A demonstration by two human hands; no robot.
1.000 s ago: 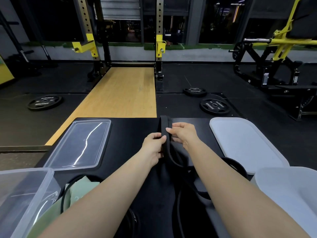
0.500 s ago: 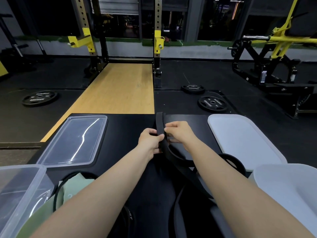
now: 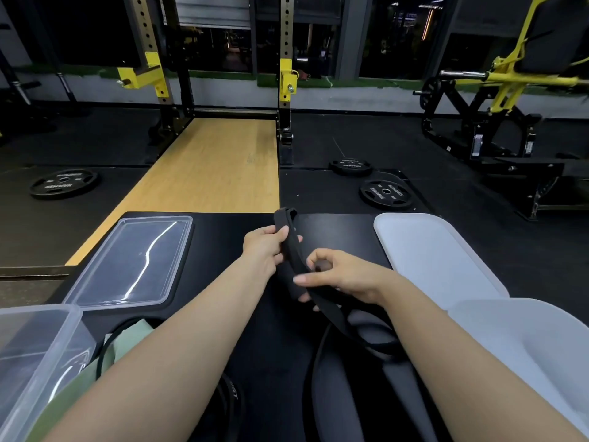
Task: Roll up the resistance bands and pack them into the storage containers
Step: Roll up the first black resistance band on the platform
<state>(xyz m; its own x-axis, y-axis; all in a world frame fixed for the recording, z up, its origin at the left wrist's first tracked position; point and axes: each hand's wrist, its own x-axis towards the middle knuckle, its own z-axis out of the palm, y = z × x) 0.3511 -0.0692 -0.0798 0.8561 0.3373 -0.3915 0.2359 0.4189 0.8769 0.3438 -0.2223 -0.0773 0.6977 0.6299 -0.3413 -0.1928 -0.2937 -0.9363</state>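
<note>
Above the black table (image 3: 223,237), between the clear lid (image 3: 134,260) and the white lid (image 3: 427,250), I hold the black resistance band (image 3: 293,250) doubled over. My left hand (image 3: 264,250) grips the folded end, fingers (image 3: 280,232) curled round it, the fold standing just past them. My right hand (image 3: 341,275) pinches the same band nearer to me, thumb and forefinger closed on the strap. The remainder trails back toward my lap, loose.

Risks noted: no coil is formed yet. If either pinch slackens, the elastic fold is likely to spring open. The hanging tail may twist or catch on the other bands (image 3: 108,346) lying near me on the table's left side, beside the clear container (image 3: 35,355), dragging them along. A loosely wound roll would probably unwind inside the white container (image 3: 526,339).
</note>
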